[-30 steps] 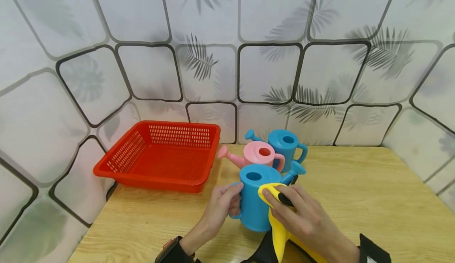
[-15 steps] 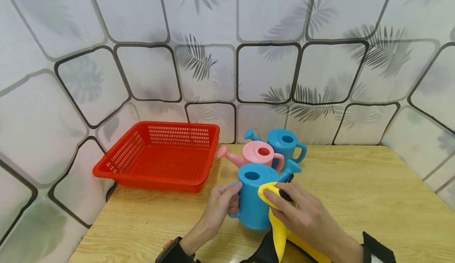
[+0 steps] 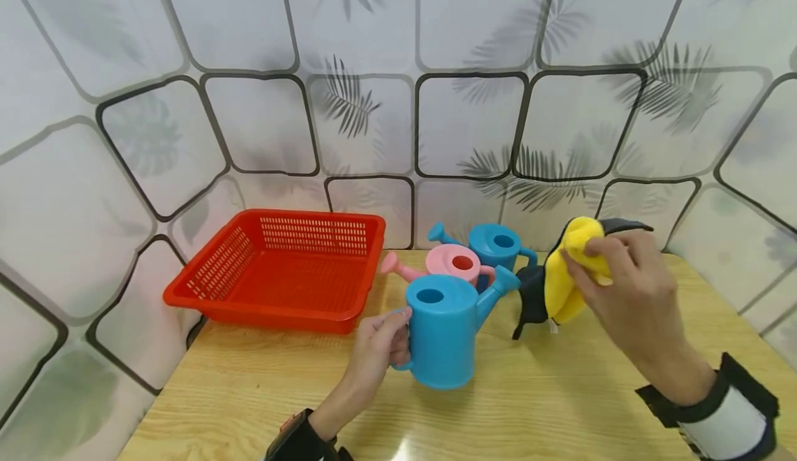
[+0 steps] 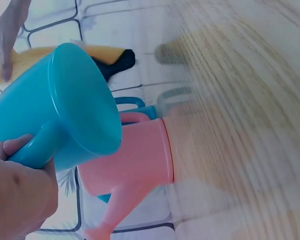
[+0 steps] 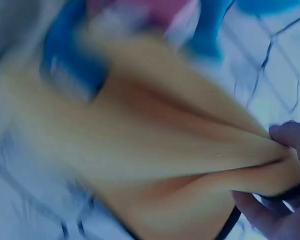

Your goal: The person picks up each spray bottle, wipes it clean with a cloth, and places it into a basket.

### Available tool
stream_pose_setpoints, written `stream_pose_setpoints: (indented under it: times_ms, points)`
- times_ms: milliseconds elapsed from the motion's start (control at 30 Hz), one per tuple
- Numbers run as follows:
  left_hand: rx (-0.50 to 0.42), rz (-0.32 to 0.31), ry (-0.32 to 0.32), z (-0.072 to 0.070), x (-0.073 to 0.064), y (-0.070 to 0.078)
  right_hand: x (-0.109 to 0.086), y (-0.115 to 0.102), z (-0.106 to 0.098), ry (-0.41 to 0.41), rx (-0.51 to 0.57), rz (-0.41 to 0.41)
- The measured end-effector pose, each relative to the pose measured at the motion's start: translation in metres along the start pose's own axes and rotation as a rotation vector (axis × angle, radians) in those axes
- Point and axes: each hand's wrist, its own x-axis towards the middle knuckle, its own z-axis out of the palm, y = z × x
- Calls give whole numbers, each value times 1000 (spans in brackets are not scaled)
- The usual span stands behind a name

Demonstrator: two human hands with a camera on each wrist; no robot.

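Note:
My left hand (image 3: 376,350) grips the handle of a blue watering can (image 3: 443,333), whose spout points right. In the left wrist view the can's underside shows, held off the table. Out to the right, my right hand (image 3: 635,295) pinches a yellow cloth (image 3: 560,284) with a black back, raised and hanging bunched from the fingers. The right wrist view has the cloth (image 5: 155,135) blurred and spread from the fingertips. Behind the held can are a pink watering can (image 3: 445,261) and a second blue watering can (image 3: 488,239), each with its spout to the left.
A red plastic basket (image 3: 280,319) with slotted sides rests at the table's back left. The wooden table (image 3: 268,392) meets a patterned wall covering (image 3: 367,129) at the back and on both sides.
My right hand has drawn the cloth away from the blue can's side, up and to the right. The held can has shifted slightly left and up.

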Motion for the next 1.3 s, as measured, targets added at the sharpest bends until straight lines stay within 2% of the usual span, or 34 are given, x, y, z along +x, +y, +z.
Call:
stream_pose_setpoints:
  times_ms: [167, 233, 433, 633, 733, 867, 1100, 1300]
  points:
    - [7, -19, -42, 4, 1, -3, -18, -38, 15, -221, 274, 14]
    - [3, -39, -39, 5, 1, -5, -25, -51, 18, -266, 337, 2]
    - [-2, -53, 12, 7, -1, -8, -34, -71, 21, -356, 498, 9]
    - [9, -40, 20, 7, -1, -10, -36, -77, 22, -415, 531, -36]
    - [12, -47, 20, 8, -1, -11, -38, -80, 23, -410, 524, -31]
    - [9, -55, 15, 9, -1, -11, -40, -84, 25, -354, 466, -22]
    - [23, -79, 24, 11, -1, -10, -40, -86, 31, -234, 380, -89]
    - [30, -67, 21, 12, -1, -11, -42, -88, 37, -162, 442, -128]
